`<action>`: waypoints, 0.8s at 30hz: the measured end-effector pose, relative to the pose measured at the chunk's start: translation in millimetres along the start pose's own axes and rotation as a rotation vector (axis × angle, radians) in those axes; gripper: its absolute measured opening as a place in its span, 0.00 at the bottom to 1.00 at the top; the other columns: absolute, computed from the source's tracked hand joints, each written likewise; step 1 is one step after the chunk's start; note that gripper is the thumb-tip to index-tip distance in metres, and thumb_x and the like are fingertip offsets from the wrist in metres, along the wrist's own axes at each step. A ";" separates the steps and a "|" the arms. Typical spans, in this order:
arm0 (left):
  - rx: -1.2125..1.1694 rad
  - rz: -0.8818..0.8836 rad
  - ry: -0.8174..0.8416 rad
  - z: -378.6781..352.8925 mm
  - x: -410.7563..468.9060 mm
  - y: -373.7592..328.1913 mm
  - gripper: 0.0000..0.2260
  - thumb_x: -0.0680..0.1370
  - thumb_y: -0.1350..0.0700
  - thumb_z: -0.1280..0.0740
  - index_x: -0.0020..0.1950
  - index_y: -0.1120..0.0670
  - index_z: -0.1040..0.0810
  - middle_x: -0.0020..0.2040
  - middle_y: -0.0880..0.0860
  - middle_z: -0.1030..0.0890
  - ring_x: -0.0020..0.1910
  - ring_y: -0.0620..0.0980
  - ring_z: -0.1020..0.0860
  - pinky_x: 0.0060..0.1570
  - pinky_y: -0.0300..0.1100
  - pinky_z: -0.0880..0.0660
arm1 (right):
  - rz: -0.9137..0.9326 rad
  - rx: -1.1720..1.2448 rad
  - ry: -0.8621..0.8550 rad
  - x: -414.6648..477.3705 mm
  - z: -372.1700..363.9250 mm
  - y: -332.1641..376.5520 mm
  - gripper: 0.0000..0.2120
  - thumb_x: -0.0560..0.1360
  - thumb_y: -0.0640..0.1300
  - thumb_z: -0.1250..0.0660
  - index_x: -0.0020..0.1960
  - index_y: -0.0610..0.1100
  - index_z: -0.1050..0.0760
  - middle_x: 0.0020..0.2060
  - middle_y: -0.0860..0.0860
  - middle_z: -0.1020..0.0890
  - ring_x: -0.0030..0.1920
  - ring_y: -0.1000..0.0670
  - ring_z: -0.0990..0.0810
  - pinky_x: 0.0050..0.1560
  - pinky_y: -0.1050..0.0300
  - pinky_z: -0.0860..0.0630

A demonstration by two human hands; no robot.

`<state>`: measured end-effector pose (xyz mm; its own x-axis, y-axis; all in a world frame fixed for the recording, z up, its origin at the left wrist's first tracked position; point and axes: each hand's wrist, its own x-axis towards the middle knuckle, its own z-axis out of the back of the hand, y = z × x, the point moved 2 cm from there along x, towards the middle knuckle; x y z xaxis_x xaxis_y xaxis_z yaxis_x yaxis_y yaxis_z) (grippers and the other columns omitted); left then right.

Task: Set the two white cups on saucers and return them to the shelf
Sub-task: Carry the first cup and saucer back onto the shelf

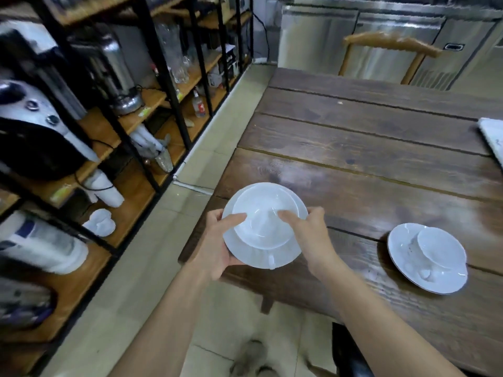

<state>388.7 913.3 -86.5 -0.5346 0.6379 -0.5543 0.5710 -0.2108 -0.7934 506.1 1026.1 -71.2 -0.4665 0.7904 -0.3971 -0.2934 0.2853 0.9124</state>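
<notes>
A white cup (265, 220) sits on a white saucer (283, 258), held just above the near left corner of the wooden table (381, 159). My left hand (217, 246) grips the saucer's left rim, thumb on the cup's edge. My right hand (310, 232) holds the right rim, one finger over the cup's lip. A second white cup (441, 247) lies tilted on its own saucer (402, 248) on the table to the right. The wood and black metal shelf (130, 118) stands at the left.
The shelf holds appliances, a metal kettle (122, 77), glassware (177, 55) and white cups (102, 223). A tiled aisle runs between shelf and table. A wooden chair (389, 47) and steel cabinets stand behind the table. A white object (494, 137) lies at the table's right edge.
</notes>
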 end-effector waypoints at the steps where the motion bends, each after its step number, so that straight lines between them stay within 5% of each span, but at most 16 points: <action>1: -0.034 -0.024 -0.035 11.8 -11.6 2.2 0.19 0.68 0.52 0.27 0.53 0.46 0.33 0.56 0.53 0.25 0.51 0.54 0.23 0.30 0.47 0.20 | 0.004 -0.001 0.051 -7.6 -9.8 1.2 0.21 0.74 0.48 0.32 0.58 0.44 0.41 0.45 0.54 0.28 0.43 0.55 0.26 0.38 0.58 0.27; 4: -0.111 -0.084 -0.123 52.7 -51.5 5.7 0.29 0.57 0.47 0.26 0.54 0.47 0.32 0.58 0.52 0.24 0.52 0.56 0.22 0.33 0.48 0.20 | -0.009 0.032 0.218 -35.9 -43.0 5.6 0.19 0.75 0.49 0.34 0.58 0.44 0.39 0.46 0.53 0.27 0.44 0.54 0.25 0.39 0.55 0.26; 8: -0.129 -0.157 -0.268 116.8 -112.4 3.3 0.28 0.62 0.45 0.28 0.58 0.47 0.33 0.59 0.51 0.26 0.56 0.57 0.23 0.38 0.53 0.19 | -0.009 0.006 0.422 -79.2 -100.2 4.7 0.17 0.75 0.49 0.35 0.58 0.45 0.38 0.53 0.49 0.26 0.48 0.50 0.24 0.46 0.48 0.23; 11: -0.185 -0.210 -0.343 166.7 -154.2 2.5 0.32 0.57 0.43 0.26 0.58 0.46 0.33 0.60 0.52 0.25 0.55 0.58 0.22 0.39 0.55 0.19 | 0.009 -0.031 0.545 -115.1 -149.4 6.1 0.22 0.74 0.49 0.34 0.62 0.44 0.38 0.56 0.48 0.26 0.53 0.46 0.23 0.46 0.48 0.22; 19: -0.342 -0.348 -0.597 324.5 -276.2 15.7 0.20 0.69 0.47 0.29 0.55 0.49 0.33 0.59 0.56 0.25 0.56 0.62 0.22 0.44 0.64 0.21 | 0.156 -0.105 0.782 -237.7 -311.0 -8.0 0.28 0.70 0.53 0.33 0.65 0.40 0.35 0.59 0.43 0.24 0.50 0.45 0.23 0.29 0.59 0.26; 24: -0.370 -0.396 -0.766 419.1 -355.1 16.8 0.19 0.75 0.50 0.32 0.61 0.53 0.35 0.57 0.56 0.25 0.52 0.61 0.21 0.33 0.54 0.19 | 0.121 -0.142 0.867 -316.6 -416.4 -25.6 0.22 0.75 0.50 0.36 0.66 0.44 0.37 0.55 0.47 0.27 0.54 0.44 0.28 0.39 0.53 0.28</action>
<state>327.1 372.8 -8.5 -0.9219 -0.0762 -0.3798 0.3510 0.2506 -0.9022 313.9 542.8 -10.0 -0.9522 0.1049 -0.2868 -0.2754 0.1107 0.9549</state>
